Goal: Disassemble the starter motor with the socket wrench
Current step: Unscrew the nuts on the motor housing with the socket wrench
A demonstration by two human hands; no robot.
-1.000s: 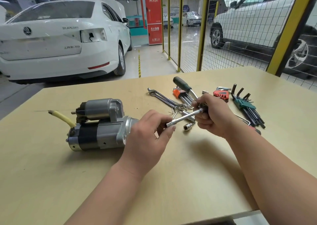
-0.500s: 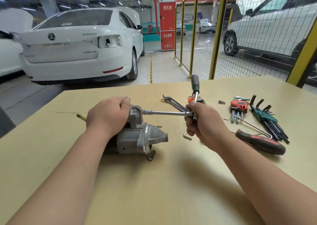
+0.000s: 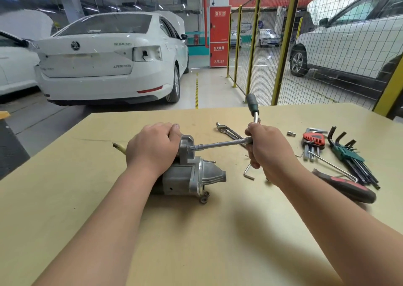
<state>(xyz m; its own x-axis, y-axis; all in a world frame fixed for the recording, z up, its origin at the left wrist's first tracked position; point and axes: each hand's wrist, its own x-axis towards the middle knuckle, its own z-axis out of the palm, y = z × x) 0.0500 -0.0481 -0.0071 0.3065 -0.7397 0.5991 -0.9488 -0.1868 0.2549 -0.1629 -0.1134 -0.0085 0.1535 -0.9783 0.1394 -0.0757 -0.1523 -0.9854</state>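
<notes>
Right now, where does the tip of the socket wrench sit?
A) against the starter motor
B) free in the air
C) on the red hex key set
A: the socket wrench, gripped by the right hand, reaches the upper flange of the starter motor, which the left hand holds.

starter motor on the table under the left hand, socket wrench spanning from it to the right hand, hex key sets and screwdriver right of that hand
</notes>
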